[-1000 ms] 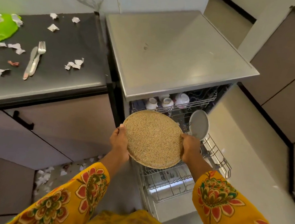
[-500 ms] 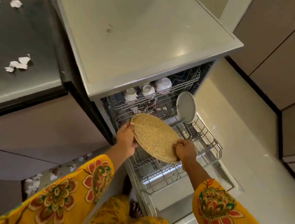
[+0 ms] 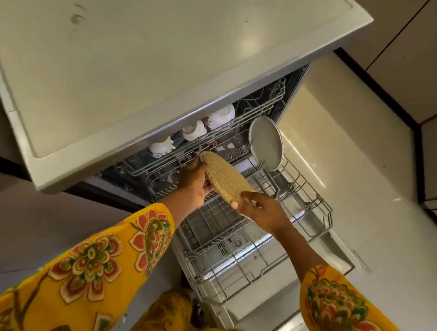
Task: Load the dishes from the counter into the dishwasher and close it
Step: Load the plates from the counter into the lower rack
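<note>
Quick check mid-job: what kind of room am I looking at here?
Most likely a home kitchen. An open dishwasher has cups in its upper rack and a grey plate in the lower rack, with flat-fronted cabinets nearby.

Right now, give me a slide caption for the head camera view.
Both hands, left hand and right hand, tilt a round speckled tan plate over the dishwasher's pulled-out lower wire rack.
</note>
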Motion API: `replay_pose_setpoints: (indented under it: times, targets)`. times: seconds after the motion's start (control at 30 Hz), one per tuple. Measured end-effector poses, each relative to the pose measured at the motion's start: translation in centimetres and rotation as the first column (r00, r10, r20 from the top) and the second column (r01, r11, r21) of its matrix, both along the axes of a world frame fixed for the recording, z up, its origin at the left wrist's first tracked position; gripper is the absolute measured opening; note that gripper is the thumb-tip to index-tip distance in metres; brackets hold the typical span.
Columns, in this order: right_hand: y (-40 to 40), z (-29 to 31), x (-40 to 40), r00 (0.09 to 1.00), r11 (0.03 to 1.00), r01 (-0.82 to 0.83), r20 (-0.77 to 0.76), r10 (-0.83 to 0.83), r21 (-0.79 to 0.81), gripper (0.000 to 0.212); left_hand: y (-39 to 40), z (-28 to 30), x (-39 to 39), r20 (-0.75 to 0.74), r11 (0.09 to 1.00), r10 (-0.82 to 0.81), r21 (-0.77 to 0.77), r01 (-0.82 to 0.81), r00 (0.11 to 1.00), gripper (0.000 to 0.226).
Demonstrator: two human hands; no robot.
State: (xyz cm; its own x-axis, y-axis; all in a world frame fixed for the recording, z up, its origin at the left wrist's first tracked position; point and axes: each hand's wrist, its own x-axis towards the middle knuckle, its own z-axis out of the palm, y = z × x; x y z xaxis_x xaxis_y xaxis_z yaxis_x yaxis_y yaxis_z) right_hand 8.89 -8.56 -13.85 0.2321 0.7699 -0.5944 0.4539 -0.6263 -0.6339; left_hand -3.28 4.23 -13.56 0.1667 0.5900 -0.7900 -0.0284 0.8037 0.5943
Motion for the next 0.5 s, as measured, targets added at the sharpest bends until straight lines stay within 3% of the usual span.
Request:
replay_pose_setpoints:
  times: [0.17,0.3,0.4,0.5]
  targets:
    - [2.1,-4.4,3.3,0.954,0.974,-0.224,0.201,0.222,-0.013,0.077,2.7,-3.8,2.7,-0.03,0.999,-0.033,-0.008,0.033,0.999,0.037]
    - [3.6,-7.8,5.0,0.775,0.915,-0.398,0.508,0.376,-0.071,0.055,4.3,-6.0,5.7,0.003,0.999,-0.022,-0.041,0.022,1.0,0.035]
    - [5.1,-9.5,6.8,0.75,0.939,-0.333,0.579,0.32,-0.088,0.046,5.4,-7.2,7.6,0.099,0.996,-0.032,-0.081,0.04,0.995,0.026]
    - [6.9,-11.2,8.8,0.781,0.975,-0.22,0.593,0.197,-0.035,0.037,6.4,-8.1,8.9,0.144,0.987,-0.103,-0.109,0.119,0.984,0.021]
